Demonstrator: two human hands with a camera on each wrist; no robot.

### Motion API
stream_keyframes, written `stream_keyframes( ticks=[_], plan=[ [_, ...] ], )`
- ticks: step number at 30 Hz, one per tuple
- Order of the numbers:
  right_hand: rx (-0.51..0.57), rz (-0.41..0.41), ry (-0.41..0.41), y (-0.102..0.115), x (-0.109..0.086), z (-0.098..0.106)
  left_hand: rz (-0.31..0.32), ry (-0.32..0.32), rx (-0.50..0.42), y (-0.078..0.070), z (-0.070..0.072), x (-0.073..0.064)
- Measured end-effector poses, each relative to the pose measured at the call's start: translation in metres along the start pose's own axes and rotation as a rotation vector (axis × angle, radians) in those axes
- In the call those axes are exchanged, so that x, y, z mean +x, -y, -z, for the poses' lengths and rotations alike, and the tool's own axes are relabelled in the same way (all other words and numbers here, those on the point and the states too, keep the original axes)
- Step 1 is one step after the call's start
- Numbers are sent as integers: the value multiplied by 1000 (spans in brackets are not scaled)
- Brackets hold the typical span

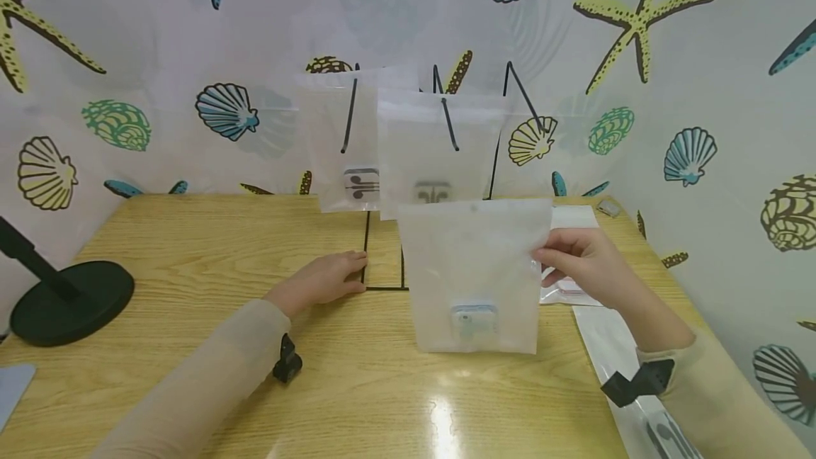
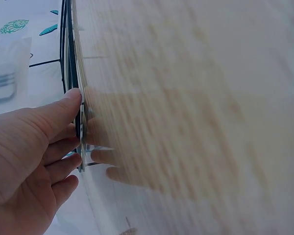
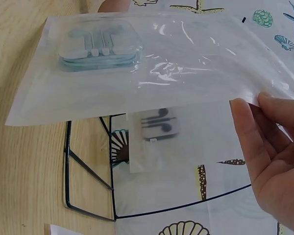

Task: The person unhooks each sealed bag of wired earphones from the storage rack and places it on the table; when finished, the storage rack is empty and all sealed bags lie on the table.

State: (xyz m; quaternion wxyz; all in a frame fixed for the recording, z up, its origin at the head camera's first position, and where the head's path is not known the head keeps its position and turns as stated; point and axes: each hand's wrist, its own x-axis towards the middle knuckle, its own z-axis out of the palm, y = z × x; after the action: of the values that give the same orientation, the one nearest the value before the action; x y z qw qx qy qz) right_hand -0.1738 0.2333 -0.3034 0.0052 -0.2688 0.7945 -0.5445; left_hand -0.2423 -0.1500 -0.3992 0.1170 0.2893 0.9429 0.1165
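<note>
My right hand (image 1: pixel 583 261) pinches the right edge of a frosted zip bag (image 1: pixel 472 246). Low in the bag shows a small clear case of pale blue and white earphones (image 3: pixel 100 46). My left hand (image 1: pixel 325 278) lies on the table, its fingertips touching the base of a black wire rack (image 1: pixel 385 289). In the left wrist view, the thumb and fingertips meet the dark wire (image 2: pixel 73 63). Two more frosted bags hang on the rack's hooks, a left bag (image 1: pixel 341 119) and a middle bag (image 1: pixel 440 140), each with dark earphones inside. The held bag hangs free, in front of the rack.
More bags lie flat on the right of the table, including a white one (image 1: pixel 599 331) under my right arm. A small grey object (image 1: pixel 608 207) sits at the back right. A black round stand base (image 1: pixel 73 303) stands at the left.
</note>
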Motion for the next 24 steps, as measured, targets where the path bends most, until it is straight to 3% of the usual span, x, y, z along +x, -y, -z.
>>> stream_keyframes(
  ticks=[14,20,24],
  plan=[
    [231,22,59,-23,-30,11,-8,-2,6,1,-1,2],
    [303,75,124,-32,-41,17,-13,-4,14,2,-2,3],
    [350,69,163,-37,-48,19,-12,-4,14,2,-1,2]
  ],
)
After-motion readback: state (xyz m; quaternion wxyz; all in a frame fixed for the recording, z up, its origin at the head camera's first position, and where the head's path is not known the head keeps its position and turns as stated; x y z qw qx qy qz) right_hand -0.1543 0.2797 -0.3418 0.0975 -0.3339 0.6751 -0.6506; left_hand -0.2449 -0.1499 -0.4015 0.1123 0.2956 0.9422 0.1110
